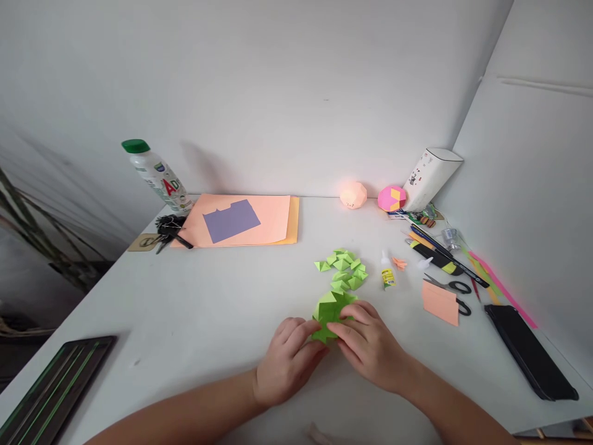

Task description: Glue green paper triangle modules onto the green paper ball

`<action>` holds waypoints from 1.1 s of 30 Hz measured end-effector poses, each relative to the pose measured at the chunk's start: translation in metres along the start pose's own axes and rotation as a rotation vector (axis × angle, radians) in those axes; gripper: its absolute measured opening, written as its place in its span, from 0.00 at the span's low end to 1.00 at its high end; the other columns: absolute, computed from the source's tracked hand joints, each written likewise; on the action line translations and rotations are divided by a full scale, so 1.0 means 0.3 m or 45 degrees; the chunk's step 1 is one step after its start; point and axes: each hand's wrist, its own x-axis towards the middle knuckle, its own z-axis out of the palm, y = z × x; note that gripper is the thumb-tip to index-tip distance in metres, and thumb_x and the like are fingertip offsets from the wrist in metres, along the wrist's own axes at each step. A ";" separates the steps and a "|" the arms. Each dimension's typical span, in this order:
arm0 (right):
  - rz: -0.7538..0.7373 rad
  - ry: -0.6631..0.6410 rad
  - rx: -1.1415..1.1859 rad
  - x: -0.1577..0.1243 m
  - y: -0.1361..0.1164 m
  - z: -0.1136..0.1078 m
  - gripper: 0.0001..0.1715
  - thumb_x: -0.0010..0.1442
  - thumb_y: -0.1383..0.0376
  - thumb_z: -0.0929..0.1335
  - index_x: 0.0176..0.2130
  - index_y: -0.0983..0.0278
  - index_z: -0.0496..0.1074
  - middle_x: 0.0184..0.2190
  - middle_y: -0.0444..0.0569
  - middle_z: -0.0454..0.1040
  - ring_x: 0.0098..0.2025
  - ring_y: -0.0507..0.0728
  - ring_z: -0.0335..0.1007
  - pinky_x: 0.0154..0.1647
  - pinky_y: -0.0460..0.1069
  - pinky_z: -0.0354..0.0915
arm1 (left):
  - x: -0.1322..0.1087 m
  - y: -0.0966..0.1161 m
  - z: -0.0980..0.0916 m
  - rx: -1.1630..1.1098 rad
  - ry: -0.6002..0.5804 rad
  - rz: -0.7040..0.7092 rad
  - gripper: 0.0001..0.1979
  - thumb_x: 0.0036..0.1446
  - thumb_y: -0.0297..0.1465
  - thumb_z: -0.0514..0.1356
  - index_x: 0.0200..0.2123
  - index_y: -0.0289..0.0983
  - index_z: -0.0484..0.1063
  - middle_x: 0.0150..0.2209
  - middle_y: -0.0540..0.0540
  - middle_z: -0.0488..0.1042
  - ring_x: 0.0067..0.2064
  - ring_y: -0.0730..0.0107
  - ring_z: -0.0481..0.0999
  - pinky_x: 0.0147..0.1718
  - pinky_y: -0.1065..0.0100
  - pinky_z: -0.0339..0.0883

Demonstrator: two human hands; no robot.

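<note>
A hollow green folded-paper model [330, 309], its rim jagged with points, sits between my hands near the table's middle. My left hand [291, 355] is closed on its left side, fingers pinching the rim. On the other side my right hand [368, 340] grips it, with fingertips reaching over and into the opening. Just beyond lies a loose cluster of small green folded-paper pieces [341, 262]. To their right stands a small glue bottle [387, 272] with a yellow label, beside some little folded orange papers [399, 263].
Scissors [458, 287] lie partly under orange paper squares [440, 303] at right, near pens, a cutter [435, 257] and a black case [530, 352]. Orange sheets [273, 222], a white bottle [162, 179] and two paper balls [353, 195] are at the back. A dark tray-like object [55, 389] is at left.
</note>
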 end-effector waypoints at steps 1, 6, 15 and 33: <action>-0.004 0.011 0.000 0.002 0.002 -0.001 0.16 0.59 0.78 0.62 0.46 0.66 0.69 0.25 0.47 0.74 0.38 0.58 0.67 0.40 0.56 0.64 | 0.002 -0.001 -0.001 0.019 -0.003 0.009 0.05 0.57 0.24 0.58 0.37 0.36 0.68 0.40 0.42 0.70 0.37 0.68 0.66 0.36 0.66 0.63; -0.010 0.052 0.015 0.000 0.006 0.008 0.16 0.59 0.78 0.63 0.43 0.64 0.71 0.23 0.46 0.74 0.39 0.58 0.67 0.45 0.58 0.64 | 0.002 -0.001 0.000 0.137 0.006 -0.027 0.08 0.58 0.26 0.56 0.42 0.39 0.69 0.25 0.49 0.67 0.25 0.72 0.64 0.25 0.70 0.56; 0.011 0.126 0.053 0.001 -0.003 0.013 0.17 0.58 0.78 0.63 0.42 0.61 0.72 0.25 0.46 0.76 0.40 0.58 0.69 0.48 0.60 0.63 | -0.027 -0.006 0.030 -0.465 -0.205 -0.482 0.12 0.58 0.31 0.58 0.46 0.41 0.66 0.20 0.53 0.72 0.20 0.73 0.66 0.23 0.72 0.53; 0.369 0.374 0.330 -0.011 0.073 -0.021 0.10 0.57 0.71 0.65 0.40 0.59 0.70 0.34 0.50 0.75 0.45 0.62 0.68 0.45 0.60 0.67 | 0.029 -0.008 0.008 -1.867 -0.582 -1.334 0.21 0.52 0.49 0.59 0.37 0.38 0.63 0.11 0.59 0.67 0.08 0.83 0.52 0.07 0.80 0.43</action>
